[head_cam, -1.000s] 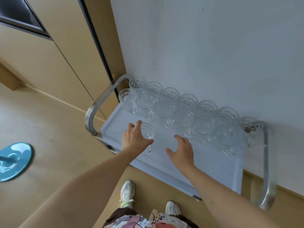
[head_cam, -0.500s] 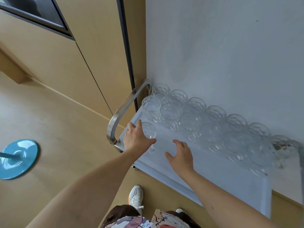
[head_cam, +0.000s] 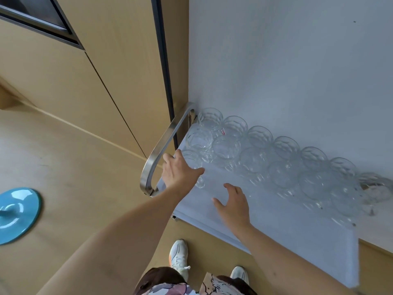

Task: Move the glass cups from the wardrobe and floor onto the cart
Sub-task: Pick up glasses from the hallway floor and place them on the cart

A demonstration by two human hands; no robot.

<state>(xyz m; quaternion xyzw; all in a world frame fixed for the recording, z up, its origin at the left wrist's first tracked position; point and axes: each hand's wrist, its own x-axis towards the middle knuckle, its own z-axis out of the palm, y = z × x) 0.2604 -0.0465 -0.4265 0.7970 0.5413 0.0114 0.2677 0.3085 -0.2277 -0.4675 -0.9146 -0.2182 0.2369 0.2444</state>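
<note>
White wall backing cart (head_cam: pixel 276 218): 2 rows of glass cups (head_cam: pixel 255 150) lining its far edge; left hand (head_cam: pixel 180 173) gripping 1 cup (head_cam: pixel 192 160) (near-left corner); right hand (head_cam: pixel 234 205) hovering, fingers spread.

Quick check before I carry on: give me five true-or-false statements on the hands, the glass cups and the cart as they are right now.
1. The left hand grips a glass cup at the cart's left end. True.
2. The right hand holds a second cup. False: it holds nothing, fingers spread over the bare cart top.
3. The cups on the cart stand in rows along the wall side. True.
4. A red disc lies on the floor. False: the disc is blue.
5. The metal handle is at the cart's left end. True.
</note>
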